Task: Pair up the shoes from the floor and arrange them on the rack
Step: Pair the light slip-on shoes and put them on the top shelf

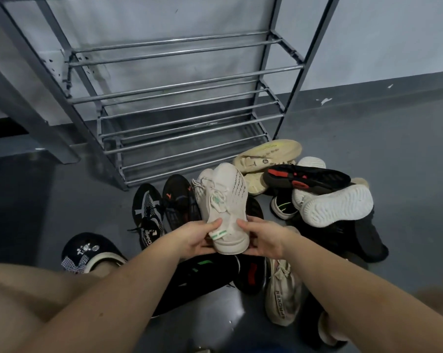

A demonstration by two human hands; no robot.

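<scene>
Two hands held a pair of cream knit sneakers (221,202) pressed side by side, toes pointing toward the rack (179,98); the left hand (198,236) was closed around the heel on one side with its thumb on the green-striped heel tab, and the right hand (262,239) was clamped on the opposite side of the heels; the pair hung above the floor (393,138), just in front of the rack's lowest rails; every tier of the rack was bare. Just in front of the rack's left foot lay a black sneaker with white mesh (146,215) and, beside it, a black sneaker with an orange mark (178,200); in front of the rack's right foot lay a pale yellow sneaker (266,155) on its side, then a black sneaker with red patches (307,178), and a white sneaker (335,205) turned sole-up; nearer the person than the held pair lay a beige knit sneaker (283,294) and a black sneaker with a green stripe (202,273); farther left of these, well away from the rack, a dark slipper with charms (88,248) covered a foot.
</scene>
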